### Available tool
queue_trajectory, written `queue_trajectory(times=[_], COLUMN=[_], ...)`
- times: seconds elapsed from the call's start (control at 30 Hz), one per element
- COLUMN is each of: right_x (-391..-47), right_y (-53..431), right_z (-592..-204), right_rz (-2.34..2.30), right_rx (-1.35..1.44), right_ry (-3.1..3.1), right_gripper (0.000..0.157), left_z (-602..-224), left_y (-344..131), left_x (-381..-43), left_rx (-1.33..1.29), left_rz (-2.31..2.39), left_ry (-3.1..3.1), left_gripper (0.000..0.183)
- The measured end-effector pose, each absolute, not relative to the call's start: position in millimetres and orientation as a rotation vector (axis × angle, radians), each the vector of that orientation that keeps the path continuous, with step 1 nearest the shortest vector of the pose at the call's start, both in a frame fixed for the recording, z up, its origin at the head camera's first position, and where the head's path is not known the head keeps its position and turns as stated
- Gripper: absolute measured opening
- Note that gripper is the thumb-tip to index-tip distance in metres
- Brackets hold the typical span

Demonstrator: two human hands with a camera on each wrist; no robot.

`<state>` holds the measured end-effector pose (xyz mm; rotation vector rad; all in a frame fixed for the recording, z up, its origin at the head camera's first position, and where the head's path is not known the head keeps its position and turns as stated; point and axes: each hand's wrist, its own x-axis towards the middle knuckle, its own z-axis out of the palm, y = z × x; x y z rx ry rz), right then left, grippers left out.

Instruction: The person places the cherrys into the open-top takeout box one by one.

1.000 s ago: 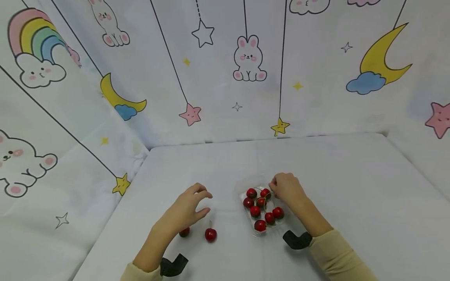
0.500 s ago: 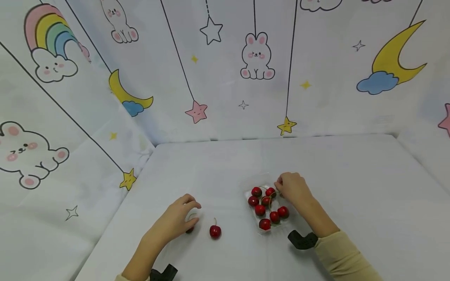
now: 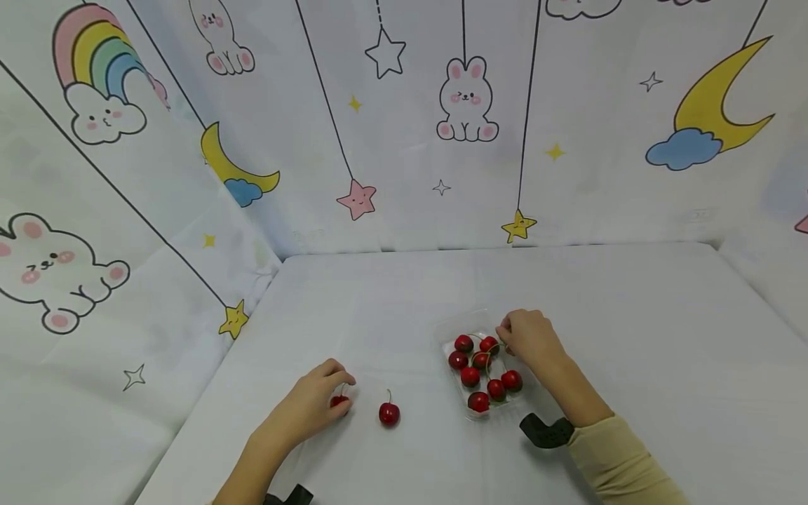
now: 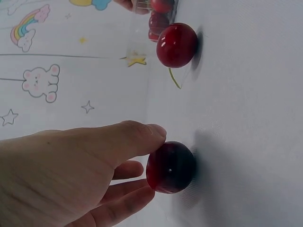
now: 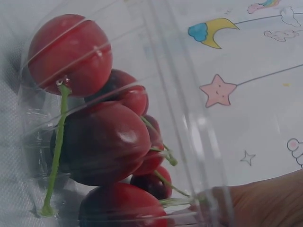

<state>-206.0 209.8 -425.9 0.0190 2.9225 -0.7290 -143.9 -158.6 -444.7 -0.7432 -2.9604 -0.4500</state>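
My left hand [image 3: 312, 401] is low over the table on the left, thumb and fingers around a dark red cherry [image 4: 170, 168]. In the left wrist view the thumb tip meets one side of that cherry and the fingertips the other. A second cherry [image 3: 389, 414] with a green stem lies just to its right. Further right stands a clear plastic container [image 3: 451, 330] holding several red cherries [image 3: 470, 376] with stems. My right hand [image 3: 532, 340] grips the container's far right edge with curled fingers; its fingertips are partly hidden in the right wrist view.
A white cloth covers the table [image 3: 353, 301]. Behind and to the left rise white walls [image 3: 404, 154] printed with bunnies, stars and moons. Black wrist mounts [image 3: 546, 431] sit at both sleeves.
My left hand has moved down and left from above the cherries, and its fingers have closed around the left cherry. The right hand has stayed at the container. The head view has shifted slightly.
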Motion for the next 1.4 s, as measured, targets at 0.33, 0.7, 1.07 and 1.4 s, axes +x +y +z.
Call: queue_trajectory(times=[0.33, 0.7, 1.07, 1.4], right_x=[-205, -206, -207, -205], right_y=[209, 211, 210, 210], right_z=[-427, -427, -426, -426], right_rz=[-0.741, -0.741, -0.731, -0.734], right_rx=[0.027, 0.028, 0.021, 0.019], right_ry=[2.924, 2.919, 2.922, 2.924], right_gripper=[0.02, 0.021, 0.02, 0.019], left_z=[-449, -452, -453, -451], left_y=[-164, -167, -168, -166], left_x=[-135, -132, -133, -134], left_rx=[-0.751, -0.759, -0.728, -0.724], left_rz=[-0.465, -0.483, -0.468, -0.447], left_ry=[-2.963, -2.967, -2.996, -3.004], left_gripper=[0.024, 0.021, 0.022, 0.023])
